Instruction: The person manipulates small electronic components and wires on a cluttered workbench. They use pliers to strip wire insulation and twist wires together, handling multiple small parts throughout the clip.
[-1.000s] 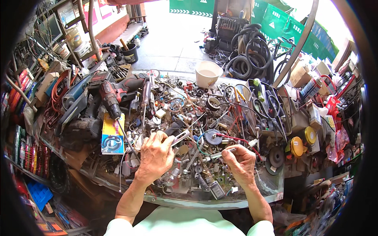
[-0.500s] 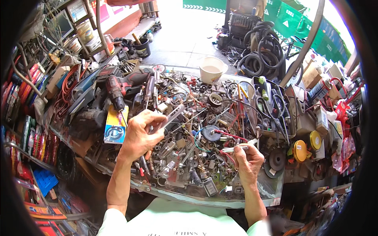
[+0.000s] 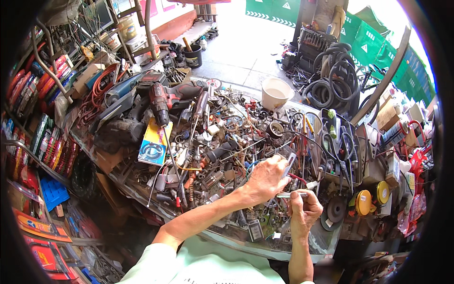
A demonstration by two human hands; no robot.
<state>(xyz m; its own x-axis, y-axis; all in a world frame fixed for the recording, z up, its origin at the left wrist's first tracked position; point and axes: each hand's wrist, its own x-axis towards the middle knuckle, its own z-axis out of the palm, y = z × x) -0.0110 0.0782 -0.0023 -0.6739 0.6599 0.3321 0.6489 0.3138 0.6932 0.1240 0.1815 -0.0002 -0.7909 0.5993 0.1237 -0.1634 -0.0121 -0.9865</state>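
Observation:
My left hand (image 3: 267, 180) is closed on a slim silver slotted tool (image 3: 289, 163), held over the centre-right of the cluttered glass counter (image 3: 302, 251). Just below it my right hand (image 3: 306, 209) pinches a thin, pale rod-like piece (image 3: 286, 194) lying horizontally between thumb and fingers; I cannot make out what it is. The two hands are close together, with small metal parts, springs, wires and red leads around and beneath them. My left forearm crosses the near part of the counter diagonally and hides some of the parts.
A red-and-black drill (image 3: 161, 102) and a yellow-blue package (image 3: 151, 144) lie at the left. A white bucket (image 3: 275, 94) stands at the back, black hoses (image 3: 326, 85) beyond it. A holder with scissors and tools (image 3: 338, 151) and yellow tins (image 3: 362, 203) sit at the right.
My left hand has swung rightward with its silver tool to just above my right hand. My right hand has shifted a little right and down. The view has also shifted.

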